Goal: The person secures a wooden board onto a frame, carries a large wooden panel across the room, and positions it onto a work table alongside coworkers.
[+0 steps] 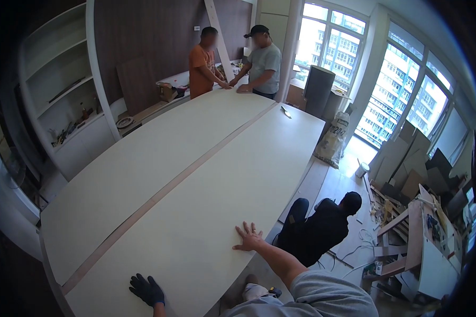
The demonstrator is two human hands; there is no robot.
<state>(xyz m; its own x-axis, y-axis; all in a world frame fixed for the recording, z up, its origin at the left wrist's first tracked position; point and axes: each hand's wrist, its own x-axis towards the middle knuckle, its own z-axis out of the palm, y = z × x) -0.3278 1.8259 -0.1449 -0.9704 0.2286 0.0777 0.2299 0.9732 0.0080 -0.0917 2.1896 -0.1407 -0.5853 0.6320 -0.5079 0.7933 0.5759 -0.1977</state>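
My left hand, in a dark glove, lies on the near part of a large white panel with its fingers spread. Bare and wearing a ring, my right hand rests flat near the panel's right edge, fingers apart. Neither hand holds anything. A long brownish strip runs lengthwise between two white sections. Near the far end of the right section lies a small knife-like tool.
Two people stand at the far end, hands at the panel. Another person in black crouches at the right. Beyond are a white sack, a bucket, wood scraps and a workbench. Shelves line the left wall.
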